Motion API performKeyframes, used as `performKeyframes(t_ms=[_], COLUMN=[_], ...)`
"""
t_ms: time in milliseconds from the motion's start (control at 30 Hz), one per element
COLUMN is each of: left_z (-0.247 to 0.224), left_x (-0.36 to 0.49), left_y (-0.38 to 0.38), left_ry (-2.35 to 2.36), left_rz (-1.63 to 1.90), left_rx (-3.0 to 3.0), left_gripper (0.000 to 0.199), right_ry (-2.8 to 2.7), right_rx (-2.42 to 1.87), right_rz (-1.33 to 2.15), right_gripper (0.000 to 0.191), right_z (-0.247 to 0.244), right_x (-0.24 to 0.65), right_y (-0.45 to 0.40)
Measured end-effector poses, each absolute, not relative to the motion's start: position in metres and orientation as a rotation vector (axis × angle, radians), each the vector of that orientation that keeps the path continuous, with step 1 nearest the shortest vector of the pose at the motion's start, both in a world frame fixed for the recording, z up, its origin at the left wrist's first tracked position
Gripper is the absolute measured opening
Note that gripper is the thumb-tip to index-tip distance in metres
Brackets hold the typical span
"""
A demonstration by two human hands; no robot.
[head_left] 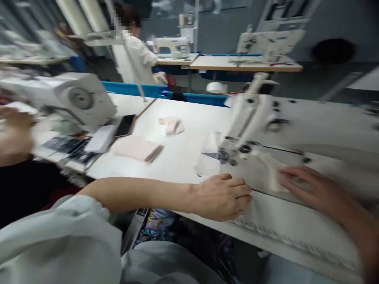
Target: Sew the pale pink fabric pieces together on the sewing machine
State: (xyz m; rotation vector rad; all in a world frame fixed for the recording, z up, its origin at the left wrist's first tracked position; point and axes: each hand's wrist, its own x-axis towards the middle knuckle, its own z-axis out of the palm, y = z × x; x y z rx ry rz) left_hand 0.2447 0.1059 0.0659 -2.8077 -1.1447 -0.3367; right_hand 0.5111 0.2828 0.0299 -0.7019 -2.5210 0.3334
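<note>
My left hand is near the front edge of the white sewing table, below the machine's needle area. Its fingers are curled inward, and whatever they may hold is hidden under them. My right hand, smeared by motion, reaches in from the right with thumb and fingers apart. Its fingertips are at the edge of a cream fabric strip lying on the machine bed. Behind the strip stands the white sewing machine. A pale piece with a dark patch lies just left of the needle area.
Folded pink fabric and a smaller pink bundle lie on the tabletop at left. Beyond them are a dark phone, a white box and another sewing machine. A co-worker's blurred hand shows at far left; another person is behind.
</note>
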Motion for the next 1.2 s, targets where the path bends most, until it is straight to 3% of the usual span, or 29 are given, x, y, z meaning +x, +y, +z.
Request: performKeyframes(t_ms=[100,333,567,1000,1200], left_z=[0.063,0.047,0.03,0.037,0.035], left_x=[0.274,0.312,0.315,0.322,0.332], left_y=[0.13,0.189,0.195,0.188,0.202], left_ry=[-1.26,-1.541,-1.609,-1.501,-1.433], left_rz=[-0.391,-0.376,-0.296,-0.511,-0.324], left_rx=[-2.824,-2.68,-2.638,-2.578,-2.598], left_gripper=[0.034,0.035,0.042,0.033,0.031], right_ry=[-2.652,-2.713,-2.623,-2.424,-2.283], right_rx=[-0.807,-0.868,-0.691,-0.799,-0.835], right_rz=[0.503,0.371,0.337,0.495,0.338], right_gripper=[0.037,0.009,0.023,0.018,0.015], right_z=[0.046,0.054,0.047,0.04,0.036], right_x=[0.501,0.505,0.51,0.508,0.505], right_y=[0.276,0.27,0.277,0.283,0.284])
